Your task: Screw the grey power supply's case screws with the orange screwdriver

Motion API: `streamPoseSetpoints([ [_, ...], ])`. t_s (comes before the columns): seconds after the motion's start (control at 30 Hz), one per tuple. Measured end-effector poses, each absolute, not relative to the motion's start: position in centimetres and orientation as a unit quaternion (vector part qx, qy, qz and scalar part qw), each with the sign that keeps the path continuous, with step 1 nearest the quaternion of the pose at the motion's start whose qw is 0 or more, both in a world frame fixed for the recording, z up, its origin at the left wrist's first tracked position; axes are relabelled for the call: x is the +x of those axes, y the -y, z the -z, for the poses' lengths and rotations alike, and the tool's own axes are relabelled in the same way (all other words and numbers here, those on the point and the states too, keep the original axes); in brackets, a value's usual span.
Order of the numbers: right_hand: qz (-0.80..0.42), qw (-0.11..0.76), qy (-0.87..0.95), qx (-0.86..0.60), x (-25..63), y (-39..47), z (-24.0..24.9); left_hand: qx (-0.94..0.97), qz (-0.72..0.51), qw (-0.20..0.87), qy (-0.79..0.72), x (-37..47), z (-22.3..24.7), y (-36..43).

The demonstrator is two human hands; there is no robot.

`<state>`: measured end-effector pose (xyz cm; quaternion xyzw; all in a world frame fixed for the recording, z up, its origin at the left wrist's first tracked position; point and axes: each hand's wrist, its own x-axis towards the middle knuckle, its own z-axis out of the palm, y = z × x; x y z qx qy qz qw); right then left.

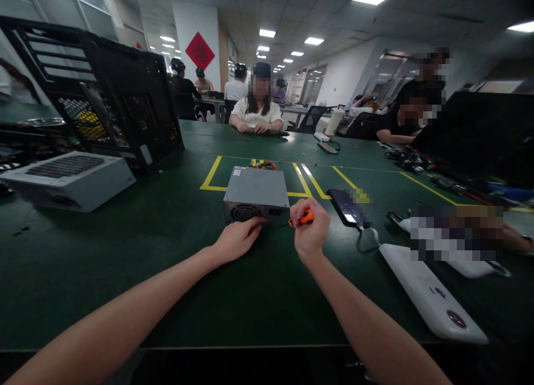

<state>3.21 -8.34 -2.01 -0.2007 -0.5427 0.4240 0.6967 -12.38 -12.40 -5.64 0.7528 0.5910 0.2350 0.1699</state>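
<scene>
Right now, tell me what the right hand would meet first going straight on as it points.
Most likely the gray computer power supply, at its near right corner; the right hand points forward and left, though the gap's depth is unclear.

It's a single head cam, looking forward and kinda down across the desk (267, 301), with the left hand (238, 240) and right hand (311, 226) pretty close, white pillar (186, 31) way farther back, ceiling (308, 12) up top.

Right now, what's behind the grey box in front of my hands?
Some reddish wires show behind the grey box. Whatever lies lower, close against its back, is covered.
</scene>
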Motion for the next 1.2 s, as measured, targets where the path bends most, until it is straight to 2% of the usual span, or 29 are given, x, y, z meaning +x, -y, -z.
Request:
streamPoseSetpoints([
  [0.17,-0.407,0.706,0.543,-0.202,2.9,7.8,2.4,0.754,-0.219,0.163,-0.597,-12.3,5.6,12.4],
  [0.3,-0.414,0.674,0.582,-0.191,2.8,8.4,2.4,0.758,-0.226,0.179,-0.586,-12.5,5.4,12.4],
  [0.63,-0.461,0.603,0.627,-0.178,3.1,9.2,2.6,0.757,-0.274,0.365,-0.468,-11.0,4.8,10.6],
  [1.0,-0.48,0.564,0.649,-0.173,4.1,9.2,2.6,0.698,-0.357,0.452,-0.426,-12.4,4.8,11.0],
  [1.1,-0.488,0.555,0.648,-0.183,4.3,8.7,2.8,0.699,-0.351,0.421,-0.46,-13.0,4.6,11.4],
  [1.2,-0.498,0.565,0.628,-0.194,4.6,8.4,2.9,0.757,-0.303,0.258,-0.518,-13.5,4.2,11.9],
])
